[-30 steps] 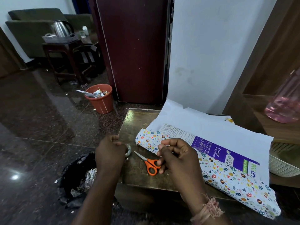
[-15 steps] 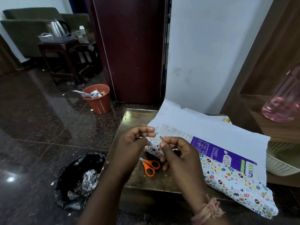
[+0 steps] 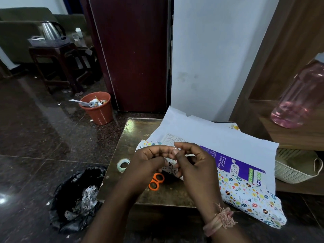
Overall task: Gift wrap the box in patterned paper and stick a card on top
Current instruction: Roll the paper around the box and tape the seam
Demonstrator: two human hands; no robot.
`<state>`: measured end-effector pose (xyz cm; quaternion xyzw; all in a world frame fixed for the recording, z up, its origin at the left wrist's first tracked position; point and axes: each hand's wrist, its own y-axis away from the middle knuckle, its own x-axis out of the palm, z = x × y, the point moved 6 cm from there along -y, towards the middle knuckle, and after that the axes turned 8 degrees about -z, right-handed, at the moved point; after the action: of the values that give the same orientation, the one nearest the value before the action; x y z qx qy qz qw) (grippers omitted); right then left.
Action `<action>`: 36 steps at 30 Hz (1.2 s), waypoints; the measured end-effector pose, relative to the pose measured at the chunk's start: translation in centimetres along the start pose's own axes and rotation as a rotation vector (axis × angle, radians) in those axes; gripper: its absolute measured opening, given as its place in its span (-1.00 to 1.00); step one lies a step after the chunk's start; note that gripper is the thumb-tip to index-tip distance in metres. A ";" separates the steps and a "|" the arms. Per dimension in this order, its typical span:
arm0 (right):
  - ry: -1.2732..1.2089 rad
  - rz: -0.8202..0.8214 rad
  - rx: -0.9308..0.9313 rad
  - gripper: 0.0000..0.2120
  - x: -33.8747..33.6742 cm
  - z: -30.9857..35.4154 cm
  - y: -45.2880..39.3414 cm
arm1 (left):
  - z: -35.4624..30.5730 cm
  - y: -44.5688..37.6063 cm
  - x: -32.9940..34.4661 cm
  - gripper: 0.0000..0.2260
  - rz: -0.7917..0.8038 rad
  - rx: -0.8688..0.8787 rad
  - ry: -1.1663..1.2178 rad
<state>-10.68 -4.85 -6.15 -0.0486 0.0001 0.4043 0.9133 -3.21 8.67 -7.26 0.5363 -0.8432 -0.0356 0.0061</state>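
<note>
1. Both hands meet above the box's near end: left hand (image 3: 149, 162) and right hand (image 3: 196, 165) curl their fingers together, apparently pinching a clear tape strip; the strip itself is barely visible.
2. The box (image 3: 233, 165) lies on the counter (image 3: 133, 134), half covered by patterned paper (image 3: 249, 195).
3. Risk: the tape may fold onto itself; the loose flap could spring open.
4. Obstructions: scissors (image 3: 156, 181) and the tape roll (image 3: 123, 165) lie near the hands.

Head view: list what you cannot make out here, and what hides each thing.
- Scissors: only the orange handles show; the left hand covers the blades.
- Piece of tape between the fingertips: too small and glossy to confirm; the right hand curls around that spot.
- Box: its near-left end is behind both hands, its far side under the patterned paper.
- Pink bottle: cut off by the right edge.
</note>
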 end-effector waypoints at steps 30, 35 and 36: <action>0.242 -0.108 0.069 -0.82 -16.2 2.2 -2.4 | -0.6 2.6 10.1 -0.54 -0.026 0.216 -0.153; 0.238 -0.065 0.071 -0.88 -18.1 1.9 -2.5 | 0.4 2.9 11.5 -0.74 0.048 0.410 -0.441; 0.241 -0.054 0.077 -0.89 -18.3 1.7 -2.5 | 0.5 3.1 12.1 -0.77 0.068 0.450 -0.502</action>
<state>-21.26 -19.86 -3.52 -0.0614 0.1241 0.3703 0.9185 -11.17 -0.98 -7.89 0.4704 -0.8225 0.0209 -0.3191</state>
